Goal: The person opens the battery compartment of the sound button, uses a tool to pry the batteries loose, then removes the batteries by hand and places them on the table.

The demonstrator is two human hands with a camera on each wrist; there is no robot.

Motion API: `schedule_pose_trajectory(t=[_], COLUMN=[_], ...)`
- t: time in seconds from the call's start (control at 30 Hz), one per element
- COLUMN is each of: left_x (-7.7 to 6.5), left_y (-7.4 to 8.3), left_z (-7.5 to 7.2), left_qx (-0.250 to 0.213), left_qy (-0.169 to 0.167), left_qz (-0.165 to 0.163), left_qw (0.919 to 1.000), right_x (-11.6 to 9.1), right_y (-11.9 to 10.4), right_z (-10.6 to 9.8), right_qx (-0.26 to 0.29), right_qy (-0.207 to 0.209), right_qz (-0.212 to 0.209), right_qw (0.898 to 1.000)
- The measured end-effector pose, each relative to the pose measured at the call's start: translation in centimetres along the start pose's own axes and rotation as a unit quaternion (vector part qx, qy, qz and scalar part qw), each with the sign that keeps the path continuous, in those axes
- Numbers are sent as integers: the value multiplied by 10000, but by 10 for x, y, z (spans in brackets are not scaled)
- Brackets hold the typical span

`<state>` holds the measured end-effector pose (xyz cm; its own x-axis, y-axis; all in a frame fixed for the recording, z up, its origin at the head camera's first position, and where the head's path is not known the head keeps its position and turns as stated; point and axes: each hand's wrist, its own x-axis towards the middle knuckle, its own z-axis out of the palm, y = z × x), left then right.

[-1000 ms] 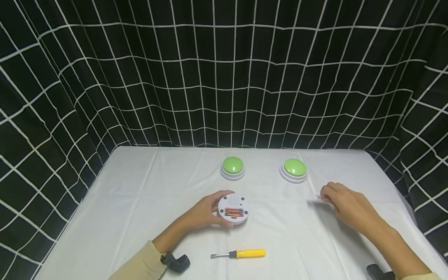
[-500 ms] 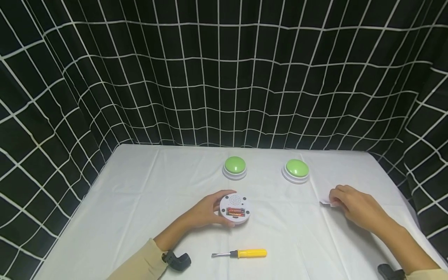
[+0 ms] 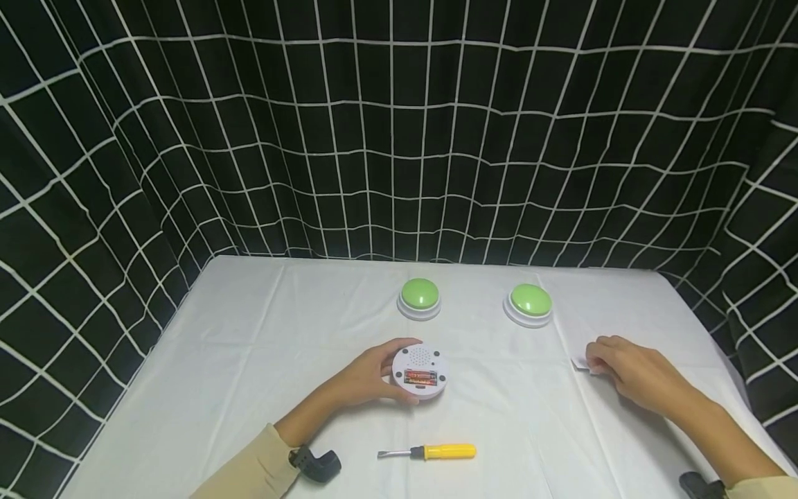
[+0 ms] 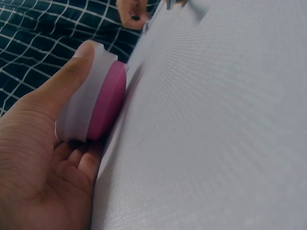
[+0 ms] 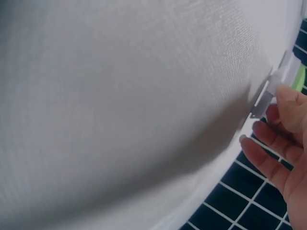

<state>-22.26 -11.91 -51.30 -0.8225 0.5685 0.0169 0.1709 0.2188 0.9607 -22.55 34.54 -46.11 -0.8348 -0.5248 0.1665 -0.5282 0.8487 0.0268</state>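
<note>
My left hand [image 3: 370, 378] grips a round white buzzer [image 3: 419, 362] by its side, turned upside down. Two red batteries [image 3: 420, 378] show in its uncovered compartment, beside speaker holes and dark feet. In the left wrist view the buzzer's pink dome [image 4: 108, 101] faces the tablecloth, with my thumb over the white base. Over on the right, my right hand [image 3: 632, 371] pinches a small flat white piece, perhaps a battery cover [image 3: 581, 364], low at the tablecloth. The right wrist view shows this piece [image 5: 263, 99] between thumb and forefinger, the other fingers loosely bent.
Two green-topped buzzers, one left [image 3: 419, 298] and one right [image 3: 528, 305], stand upright toward the back. A yellow-handled screwdriver [image 3: 445, 452] lies near the front, its tip to the left. Behind the white-covered table [image 3: 280, 319] hangs a black curtain with white grid lines [image 3: 411, 138].
My right hand has moved slightly right and down, the white piece between its fingers now showing more plainly. The left hand keeps holding the buzzer. The whole head view shifted slightly.
</note>
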Motion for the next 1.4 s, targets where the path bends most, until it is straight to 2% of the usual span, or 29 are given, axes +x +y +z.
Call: schedule_pose_trajectory(t=[0.43, 0.63, 0.9, 1.1, 1.4], left_x=[-1, -1, -1, -1, -1], left_y=[0, -1, -1, -2, 1], left_z=[0, 1, 0, 0, 0], left_qx=[52, -48, -18, -68, -50], left_qy=[40, 1, 19, 29, 56], left_qz=[-2, 21, 80, -12, -78], left_qw=[10000, 10000, 10000, 10000, 9999], right_x=[2, 5, 14, 17, 20], right_y=[-3, -7, -37, -67, -104], right_z=[2, -7, -36, -47, -52], right_qx=[-53, -31, 26, 127, 380], right_qy=[-300, -297, 142, 427, 1218], right_qz=[105, 158, -172, -509, -1231], right_qw=[9995, 9994, 9997, 9977, 9842])
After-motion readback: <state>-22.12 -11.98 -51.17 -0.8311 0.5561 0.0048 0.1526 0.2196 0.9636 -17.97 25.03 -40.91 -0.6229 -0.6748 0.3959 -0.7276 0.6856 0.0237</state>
